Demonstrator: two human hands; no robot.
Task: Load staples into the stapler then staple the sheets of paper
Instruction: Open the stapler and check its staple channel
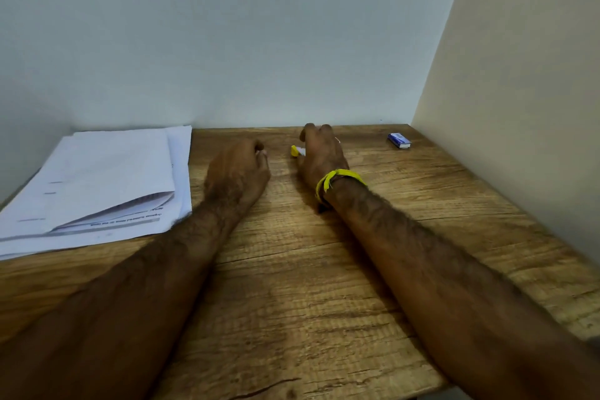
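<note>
A small yellow stapler (295, 151) lies on the wooden table (292, 286) near the back wall, mostly hidden behind my right hand (319, 153). That hand covers it with curled fingers; whether it grips the stapler I cannot tell. My left hand (238, 170) rests on the table just left of the stapler, fingers curled in, with nothing visible in it. A stack of white printed sheets of paper (97, 185) lies at the table's left side. A small blue box of staples (399, 140) sits at the back right.
A pale wall (259, 42) closes the back of the table and a cream panel (519, 107) closes the right side. A yellow band (337, 179) is tied round my right wrist. Bare wood spans the near half of the table between my forearms.
</note>
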